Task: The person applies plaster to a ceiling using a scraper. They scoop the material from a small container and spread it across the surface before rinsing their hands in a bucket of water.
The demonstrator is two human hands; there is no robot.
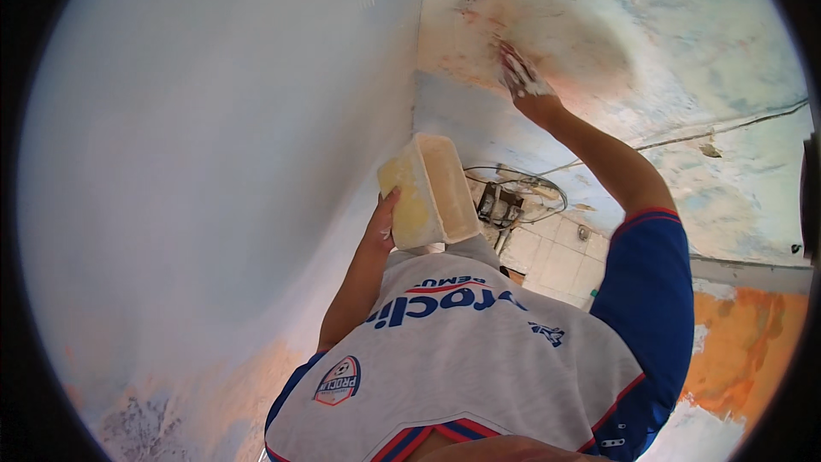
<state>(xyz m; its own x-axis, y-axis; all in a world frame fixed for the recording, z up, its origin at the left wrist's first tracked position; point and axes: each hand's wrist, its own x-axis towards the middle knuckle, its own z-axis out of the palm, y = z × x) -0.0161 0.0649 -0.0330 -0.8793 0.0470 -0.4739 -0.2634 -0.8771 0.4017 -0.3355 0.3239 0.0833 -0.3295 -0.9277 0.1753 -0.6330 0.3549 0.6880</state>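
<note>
My left hand (386, 216) grips the side of a rectangular yellowish-white plastic tub (407, 197) in front of my body. The tub is tilted, and pale beige residue coats its inner walls. Up and to the right, my right arm reaches out to a patchy wall (590, 43) with orange-pink and bluish stains. My right hand (524, 79) lies with stretched fingers against or very close to that wall. White paste covers its fingers and back. No tool shows in it.
A smooth pale blue-grey wall (214, 120) fills the left and meets the patchy wall in a corner. Below, a dark box-like object (499, 205) with looped cables (556, 192) rests by the tiled floor (547, 252). An orange wall patch (744, 342) shows at right.
</note>
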